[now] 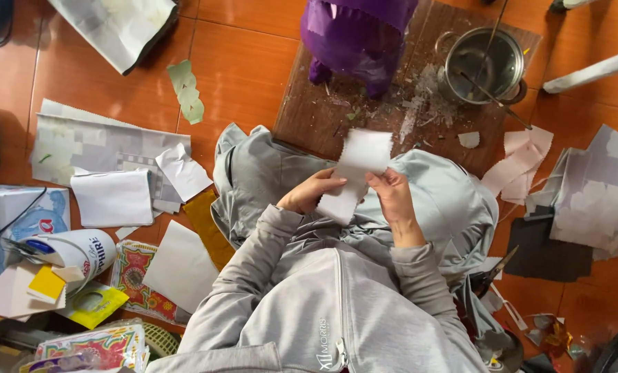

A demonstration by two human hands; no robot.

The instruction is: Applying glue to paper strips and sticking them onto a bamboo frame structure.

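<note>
Both my hands hold one white paper strip [356, 168] with a zigzag-cut top edge, over my lap in grey trousers. My left hand [310, 193] grips its lower left edge. My right hand [392, 197] pinches its right side, thumb on top. Just beyond the strip lies a brown wooden board [309, 110] with paper scraps on it. A purple paper-covered figure [357, 34] stands on the board's far end. Beside it sits a steel pot [481, 65] with sticks in it.
Orange tiled floor all around. Left: white and grey paper sheets [112, 197], a green scrap [187, 90], a mustard sheet [209, 228], printed wrappers [140, 276]. Right: pale paper pieces [523, 162], grey sheets [592, 193], a dark sheet [547, 252], scissors [492, 276].
</note>
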